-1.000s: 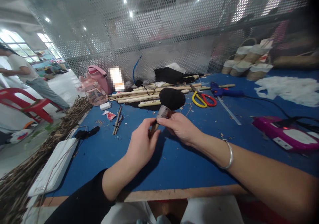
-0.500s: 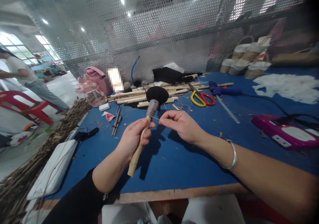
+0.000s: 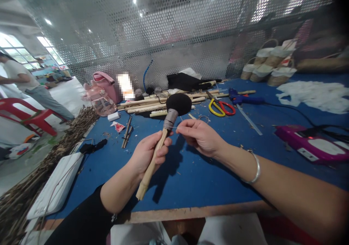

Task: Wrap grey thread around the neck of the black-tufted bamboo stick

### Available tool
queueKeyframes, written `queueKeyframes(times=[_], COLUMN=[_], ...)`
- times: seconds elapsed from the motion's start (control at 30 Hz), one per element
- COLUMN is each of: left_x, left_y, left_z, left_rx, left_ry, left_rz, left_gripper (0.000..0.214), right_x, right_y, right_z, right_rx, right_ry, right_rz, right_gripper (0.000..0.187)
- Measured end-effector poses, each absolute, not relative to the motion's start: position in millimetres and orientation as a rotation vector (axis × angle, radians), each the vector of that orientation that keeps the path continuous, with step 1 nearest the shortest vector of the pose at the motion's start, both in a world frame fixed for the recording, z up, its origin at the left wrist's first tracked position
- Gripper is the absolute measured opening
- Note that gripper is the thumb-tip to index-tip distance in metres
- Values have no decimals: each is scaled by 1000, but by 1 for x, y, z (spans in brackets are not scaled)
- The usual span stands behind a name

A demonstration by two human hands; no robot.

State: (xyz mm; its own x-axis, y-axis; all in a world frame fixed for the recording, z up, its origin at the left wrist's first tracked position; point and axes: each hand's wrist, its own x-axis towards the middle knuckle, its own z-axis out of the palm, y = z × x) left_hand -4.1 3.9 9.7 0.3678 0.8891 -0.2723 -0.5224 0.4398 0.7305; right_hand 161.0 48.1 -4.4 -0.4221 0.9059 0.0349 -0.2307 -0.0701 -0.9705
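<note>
My left hand is closed round a pale wooden stick, which slants up and away over the table. At its upper end sits a rounded black head, and grey thread is wound in a band just below it. A thin length of this thread runs from the band to my right hand, where thumb and forefinger pinch it. Red-and-yellow-handled scissors lie behind my right hand.
A blue glue gun and a purple power strip lie on the right of the blue table. Pale sticks are heaped at the back. A white power bank is at the left edge. A person stands far left.
The black-headed stick has shifted slightly right, its lower end swinging a little left and nearer me. My right hand has also moved slightly right, still pinching the thread.
</note>
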Motion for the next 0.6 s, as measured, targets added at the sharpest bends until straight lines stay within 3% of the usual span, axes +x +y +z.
queueKeyframes(times=[0.4, 0.6], left_x=[-1, -7], left_y=[-3, 1], left_z=[12, 7], left_rx=[721, 631], left_ry=[762, 607], left_rz=[945, 779], left_gripper=[22, 20], right_x=[161, 161], right_y=[51, 55], right_z=[-9, -10], right_rx=[-783, -683], right_ry=[-1527, -1403], right_rz=[1507, 1721], right_gripper=[28, 32])
